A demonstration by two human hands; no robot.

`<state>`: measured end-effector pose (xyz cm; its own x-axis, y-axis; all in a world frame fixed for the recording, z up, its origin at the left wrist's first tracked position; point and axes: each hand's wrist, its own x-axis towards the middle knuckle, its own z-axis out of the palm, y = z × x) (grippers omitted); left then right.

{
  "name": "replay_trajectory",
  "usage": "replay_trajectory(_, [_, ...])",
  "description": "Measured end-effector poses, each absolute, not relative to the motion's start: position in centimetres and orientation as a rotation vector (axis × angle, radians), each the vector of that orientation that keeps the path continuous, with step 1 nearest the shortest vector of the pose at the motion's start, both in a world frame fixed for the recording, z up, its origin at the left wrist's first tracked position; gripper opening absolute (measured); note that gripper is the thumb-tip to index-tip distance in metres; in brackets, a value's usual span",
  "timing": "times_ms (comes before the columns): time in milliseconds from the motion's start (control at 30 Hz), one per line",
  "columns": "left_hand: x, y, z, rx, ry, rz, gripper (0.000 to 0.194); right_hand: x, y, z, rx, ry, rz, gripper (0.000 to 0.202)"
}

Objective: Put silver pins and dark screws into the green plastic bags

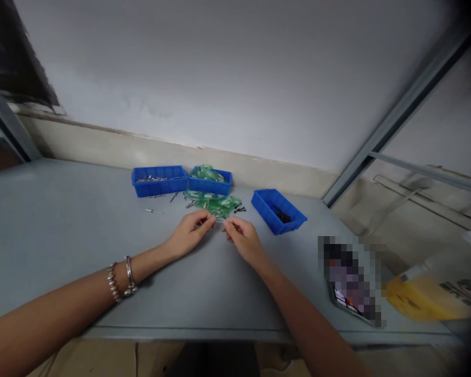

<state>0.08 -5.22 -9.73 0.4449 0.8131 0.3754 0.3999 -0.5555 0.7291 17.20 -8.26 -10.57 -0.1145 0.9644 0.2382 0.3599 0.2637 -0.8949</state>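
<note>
Grey counter (204, 293), flat and smooth, in front of a pale wall; both hands work above its middle, fingertips close together but apart. Left hand (196, 227): thumb and fingers pinched together at one end of a thin, pale, rod-like piece (219, 222); right hand (240, 233): thumb and index finger pinched at the other end; the piece bridges the gap between them, too small to make out in detail.

Just beyond the hands, a heap of translucent green packets (215, 204) on the counter; loose silvery metal pins (154, 211) beside it and to its left; a few small black screw-like pieces (240, 210) at its right edge.

Three blue plastic bins: the left bin (160, 188) holds silvery pins; the middle bin (209, 186), end to end with it, holds more green packets; the right bin (267, 213), set apart and angled, holds small dark pieces.

Far right, a phone (343, 299), partly pixelated, lies on the counter; near it, a translucent bag (424, 298), yellow toward the bottom; two silvery bracelets (129, 276) on the left wrist.
</note>
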Motion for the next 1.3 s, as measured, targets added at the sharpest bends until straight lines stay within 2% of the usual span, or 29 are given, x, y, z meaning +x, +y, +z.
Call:
replay_trajectory(233, [0.11,-5.11,-9.70,2.200,0.999,0.970,0.032,17.23,-8.31,-10.40,-1.255,-1.628,0.842,0.029])
replay_trajectory(600, [0.06,-5.14,-9.58,2.173,1.080,0.941,0.042,17.28,-8.21,-10.57,-1.307,-1.681,0.893,0.024])
replay_trajectory(833, [0.19,-5.36,-9.45,2.228,1.011,0.778,0.043,17.74,-8.28,-10.18,-1.315,-1.639,0.793,0.029])
replay_trajectory(1100, [0.11,-5.39,-9.24,2.122,1.072,0.997,0.041,17.53,-8.48,-10.34,-1.291,-1.742,0.875,0.025])
replay_trajectory(1300, [-0.07,-5.14,-9.33,2.152,1.068,0.977,0.041,17.39,-8.69,-10.03,-1.284,-1.729,0.903,0.022])
